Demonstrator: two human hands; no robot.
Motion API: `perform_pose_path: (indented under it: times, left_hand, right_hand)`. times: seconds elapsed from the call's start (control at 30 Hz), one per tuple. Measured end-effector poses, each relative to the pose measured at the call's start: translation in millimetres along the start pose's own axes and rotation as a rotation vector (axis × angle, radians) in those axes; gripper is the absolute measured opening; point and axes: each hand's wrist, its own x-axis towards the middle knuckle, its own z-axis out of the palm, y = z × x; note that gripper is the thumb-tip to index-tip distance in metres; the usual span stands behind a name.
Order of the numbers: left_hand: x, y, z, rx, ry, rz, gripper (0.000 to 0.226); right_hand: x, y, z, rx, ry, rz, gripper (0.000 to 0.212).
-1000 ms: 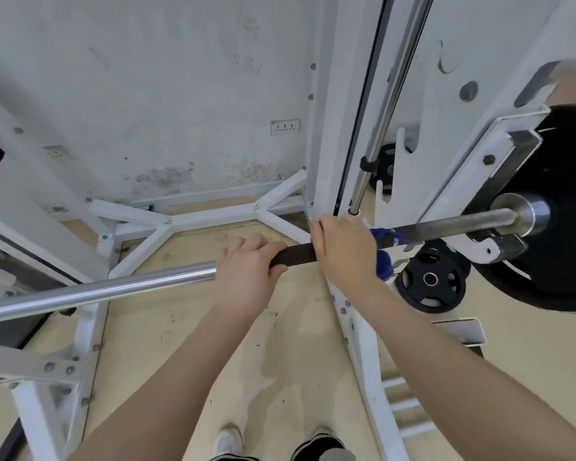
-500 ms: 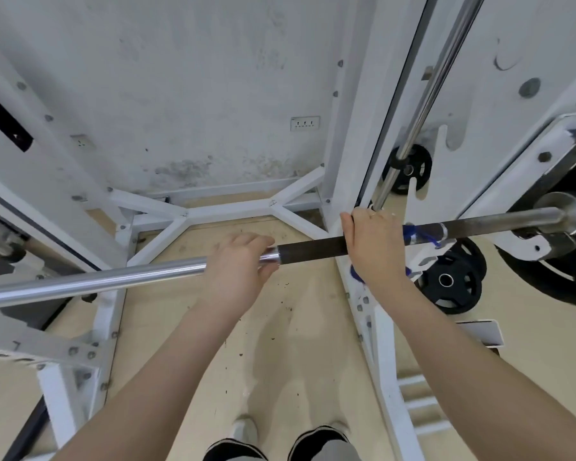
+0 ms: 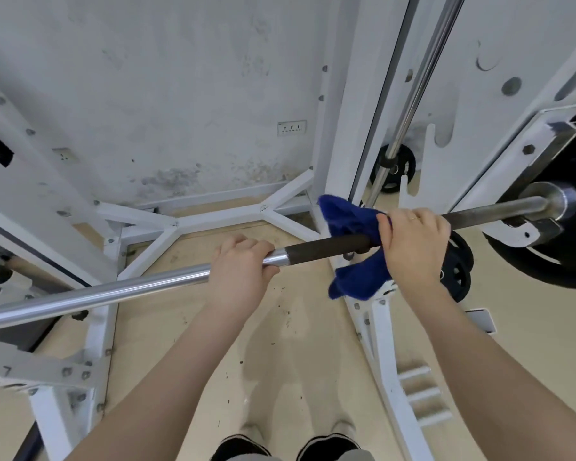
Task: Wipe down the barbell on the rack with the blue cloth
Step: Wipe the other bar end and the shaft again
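The barbell (image 3: 120, 289) runs across the view from lower left to upper right, shiny chrome on the left and dark knurled steel (image 3: 326, 246) in the middle. My left hand (image 3: 238, 272) grips the chrome part from above. My right hand (image 3: 413, 246) grips the blue cloth (image 3: 353, 247) wrapped round the bar further right; cloth ends stick out above and hang below the bar on the hand's left side. The bar's right end rests in a white rack hook (image 3: 526, 232).
A black weight plate (image 3: 546, 261) sits on the bar's right sleeve. White rack uprights (image 3: 343, 134) and floor braces (image 3: 213, 221) stand behind. A chrome guide rod (image 3: 416, 84) slants up at right. Smaller plates (image 3: 459, 264) hang low at right. My shoes (image 3: 326, 447) show below.
My right hand has slid to the right along the bar with the cloth, baring more dark knurling and showing more of the cloth. My left hand keeps its grip.
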Motion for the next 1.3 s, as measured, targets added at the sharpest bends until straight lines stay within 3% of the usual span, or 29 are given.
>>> perform_pose_path:
  times: [0.07, 0.17, 0.27, 0.5, 0.67, 0.77, 0.97, 1.07, 1.17, 1.3]
  left_hand:
    - [-1, 0, 0, -0.007, 0.003, -0.015, 0.03]
    - [-1, -1, -1, 0.028, -0.034, -0.007, 0.03]
    - [2, -1, -1, 0.052, -0.044, 0.003, 0.031]
    - [-8, 17, 13, 0.043, 0.029, 0.134, 0.052]
    - [-5, 34, 17, -0.035, 0.07, 0.164, 0.048]
    - [-8, 37, 18, -0.054, 0.133, 0.159, 0.043]
    - [-10, 56, 29, -0.084, 0.15, 0.127, 0.053]
    - [-9, 78, 39, -0.126, 0.13, 0.106, 0.047]
    - [-9, 92, 47, -0.141, 0.144, 0.106, 0.048]
    - [-18, 106, 45, -0.262, 0.117, 0.028, 0.049]
  right_hand:
    - [0, -10, 7, 0.039, -0.046, -0.022, 0.043]
    - [-10, -68, 13, 0.117, -0.113, -0.206, 0.037]
    - [-29, -100, 24, 0.344, 0.057, -0.308, 0.028]
    - [-17, -41, 37, 0.238, 0.166, -0.48, 0.024]
    - [-4, -10, 38, 0.177, 0.225, -0.52, 0.025]
    - [3, 22, 44, 0.2, 0.206, -0.474, 0.026]
    - [30, 113, 31, 0.151, 0.023, -0.027, 0.025]
    - [29, 97, 28, 0.326, 0.021, 0.093, 0.021]
    - [17, 61, 24, 0.533, -0.043, 0.071, 0.023]
    - [3, 30, 0, 1.118, -0.219, -0.011, 0.028]
